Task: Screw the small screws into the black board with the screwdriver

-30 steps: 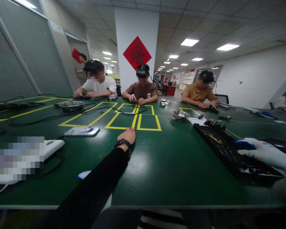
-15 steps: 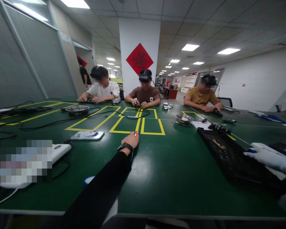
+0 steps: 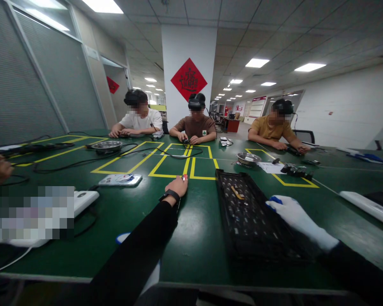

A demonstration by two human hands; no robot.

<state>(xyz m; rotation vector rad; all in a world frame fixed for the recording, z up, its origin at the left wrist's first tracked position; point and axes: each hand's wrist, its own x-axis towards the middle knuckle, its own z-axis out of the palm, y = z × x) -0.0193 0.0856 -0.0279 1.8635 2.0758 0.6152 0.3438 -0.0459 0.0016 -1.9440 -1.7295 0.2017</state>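
Note:
My left hand [image 3: 176, 187], bare with a dark wristband, is closed on a slim thing with a red end [image 3: 185, 177]; the rest of it is mostly covered by my fingers. On the right, my right hand [image 3: 285, 208] wears a white glove with blue fingertips. Its fingers are closed on the right edge of a long black tray-like case [image 3: 231, 238]. Inside that case show many small shiny spots and a yellowish strip [image 3: 237, 192]. The case lies in front of me, to the right of my left hand.
Several people sit around the green table [image 3: 191, 255]. A phone [image 3: 120, 180] lies left, near a white device [image 3: 86, 201]. Metal bowls [image 3: 107, 146] stand farther back, one beside black parts [image 3: 296, 171] at right. Cables cross the left; another white device [image 3: 367, 208] lies far right.
My right hand has brought the black case leftward across the table, from the far right to just right of my left hand. My left hand stays nearly where it was.

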